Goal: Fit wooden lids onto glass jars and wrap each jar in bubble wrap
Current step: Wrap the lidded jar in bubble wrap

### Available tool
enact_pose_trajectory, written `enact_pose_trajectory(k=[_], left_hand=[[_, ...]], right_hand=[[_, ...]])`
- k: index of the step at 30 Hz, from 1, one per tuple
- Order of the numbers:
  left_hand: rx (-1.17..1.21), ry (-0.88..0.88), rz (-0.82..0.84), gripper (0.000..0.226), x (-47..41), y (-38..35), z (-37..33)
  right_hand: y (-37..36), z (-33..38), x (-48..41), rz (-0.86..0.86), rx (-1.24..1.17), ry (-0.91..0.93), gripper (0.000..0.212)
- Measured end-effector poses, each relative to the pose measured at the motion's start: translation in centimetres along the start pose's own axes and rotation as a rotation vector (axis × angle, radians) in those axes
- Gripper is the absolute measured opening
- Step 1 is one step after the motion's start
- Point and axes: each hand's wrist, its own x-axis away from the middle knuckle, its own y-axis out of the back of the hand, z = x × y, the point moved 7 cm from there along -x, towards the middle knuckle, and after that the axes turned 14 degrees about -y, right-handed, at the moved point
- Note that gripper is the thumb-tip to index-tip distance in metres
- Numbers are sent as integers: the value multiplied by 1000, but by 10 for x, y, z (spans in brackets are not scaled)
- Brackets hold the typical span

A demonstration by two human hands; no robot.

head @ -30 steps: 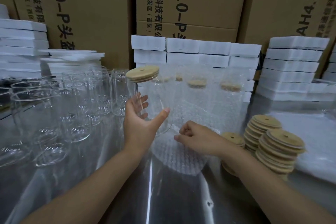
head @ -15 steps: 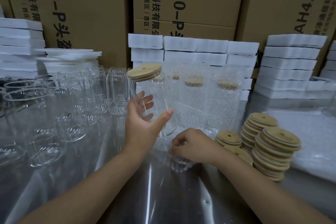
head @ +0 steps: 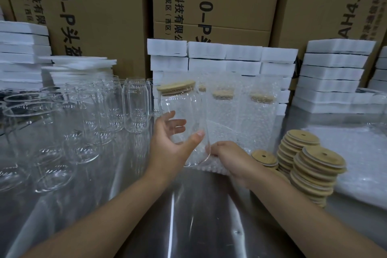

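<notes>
My left hand [head: 170, 148] holds a clear glass jar [head: 184, 111] upright above the metal table [head: 188, 216], thumb on the near side and fingers behind the glass. A round wooden lid [head: 176, 87] sits on the jar's mouth. My right hand [head: 234, 159] pinches a piece of bubble wrap [head: 211, 166] right at the jar's base. Behind the jar stand wrapped jars [head: 240, 115] with lids showing through the wrap. Two stacks of wooden lids [head: 310, 167] stand on the right.
Several bare glass jars [head: 88, 115] crowd the table's left half. White foam blocks [head: 222, 56] are stacked along the back and both sides, before tall cardboard boxes [head: 209, 2]. A sheet of bubble wrap [head: 360, 157] lies at the far right.
My right hand has drawn the bubble wrap nearer and to the jar's base. My left hand has kept the lidded jar upright, shifting it slightly right.
</notes>
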Motion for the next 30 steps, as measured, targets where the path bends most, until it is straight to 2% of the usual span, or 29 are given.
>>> enact_pose_trajectory(k=[6, 9, 15, 19, 22, 23, 27, 30], left_hand=[[-201, -10, 7, 85, -1, 8, 8], [-227, -6, 29, 88, -1, 7, 10], [-237, -19, 107, 92, 2, 3, 12], [-188, -18, 163, 91, 2, -2, 13], [-152, -1, 208, 87, 2, -6, 15], [-142, 7, 228, 86, 3, -8, 15], [-109, 13, 323, 93, 9, -18, 16], [-120, 34, 399, 107, 13, -23, 14]], right_hand=[[1, -3, -5, -23, -21, -43, 33], [0, -2, -5, -17, -35, -26, 26], [2, 7, -2, -94, 34, 106, 37], [0, 16, 12, -53, 3, 258, 41], [-3, 23, 23, -73, 159, 387, 84], [-3, 24, 25, -105, 197, 399, 91], [8, 24, 24, -236, 123, 390, 86], [16, 26, 25, -265, 125, 382, 83]])
